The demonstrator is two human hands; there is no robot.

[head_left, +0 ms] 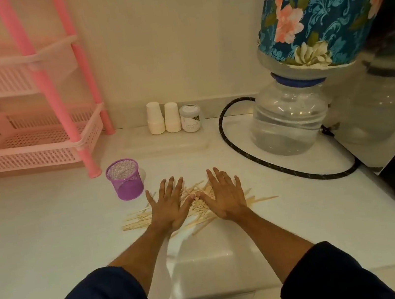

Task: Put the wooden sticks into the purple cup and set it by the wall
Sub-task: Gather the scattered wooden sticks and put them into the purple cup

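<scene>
Fingers (171, 187) of both hands are spread flat, gripping nothing: left hand (168, 209) and right hand (224, 196) press palm-down on the sticks (135, 221), a loose scattered heap of thin pale wooden strips on the white surface (50, 237). Purple mesh cup (125, 179) stands upright, empty, just left of them, well off the wall (160, 38).

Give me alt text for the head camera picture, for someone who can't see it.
Both hands, left hand and right hand, lie flat with fingers spread on a scattered pile of wooden sticks on a white counter. An empty purple mesh cup stands upright just left of them.
</scene>
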